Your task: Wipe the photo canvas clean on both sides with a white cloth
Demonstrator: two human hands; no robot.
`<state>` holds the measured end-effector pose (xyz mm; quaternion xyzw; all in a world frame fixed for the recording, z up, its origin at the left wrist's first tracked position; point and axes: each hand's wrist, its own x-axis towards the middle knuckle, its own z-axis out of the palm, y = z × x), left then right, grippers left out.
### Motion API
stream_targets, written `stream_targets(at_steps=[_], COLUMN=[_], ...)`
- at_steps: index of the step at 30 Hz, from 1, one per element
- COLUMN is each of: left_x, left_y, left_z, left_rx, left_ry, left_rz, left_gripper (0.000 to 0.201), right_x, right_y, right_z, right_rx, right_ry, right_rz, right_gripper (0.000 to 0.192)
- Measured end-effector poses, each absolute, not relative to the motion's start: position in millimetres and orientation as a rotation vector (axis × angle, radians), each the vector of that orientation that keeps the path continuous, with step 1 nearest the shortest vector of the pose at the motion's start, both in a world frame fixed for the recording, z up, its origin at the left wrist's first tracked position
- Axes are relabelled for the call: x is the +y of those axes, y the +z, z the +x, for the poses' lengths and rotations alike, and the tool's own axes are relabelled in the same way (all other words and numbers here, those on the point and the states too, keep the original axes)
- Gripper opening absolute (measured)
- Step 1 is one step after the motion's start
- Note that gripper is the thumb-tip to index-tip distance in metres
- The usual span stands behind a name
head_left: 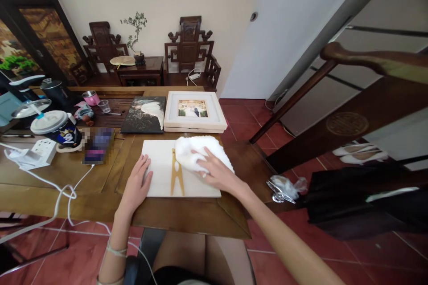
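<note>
Head view: at six o'clock on the table (67,173), the left hand (138,182) lies flat, steadying a white frame (160,178); the right hand (217,171) presses a cloth (190,151) on it. Wiping seems underway; next, the cloth must sweep across evenly.

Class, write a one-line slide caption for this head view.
Right hand presses a white cloth on a face-down frame; left hand steadies its edge.
</note>
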<state>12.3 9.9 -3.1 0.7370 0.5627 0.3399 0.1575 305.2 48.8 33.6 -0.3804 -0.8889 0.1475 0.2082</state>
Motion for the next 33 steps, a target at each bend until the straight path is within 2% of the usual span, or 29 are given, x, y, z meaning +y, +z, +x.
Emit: stream_targets(at_steps=[4, 7, 17, 21, 26, 30, 33], left_x=[10, 10, 11, 12, 12, 10, 9], left_y=[-4, -4, -3, -4, -1, 0, 0], left_z=[11, 12, 13, 12, 13, 13, 13], left_rx=[1.61, 1.613, 1.639, 1.631, 1.625, 1.622, 1.616], left_ry=[0.973, 0.975, 0.933, 0.935, 0.934, 0.95, 0.971], left_rz=[2.113, 2.108, 2.084, 2.108, 2.11, 2.102, 2.1], left_gripper=[0.043, 0.042, 0.044, 0.044, 0.043, 0.043, 0.042], right_x=[91, 91, -29, -43, 2, 60, 87], right_y=[31, 29, 32, 37, 42, 43, 42], right_z=[296, 294, 312, 317, 312, 305, 303], right_rx=[-2.416, -2.406, -2.464, -2.507, -2.536, -2.477, -2.402], right_ry=[0.391, 0.385, 0.457, 0.476, 0.42, 0.397, 0.382], right_rz=[-1.091, -1.083, -1.021, -1.046, -1.224, -1.304, -1.368], right_gripper=[0.02, 0.021, 0.015, 0.012, 0.017, 0.01, 0.011])
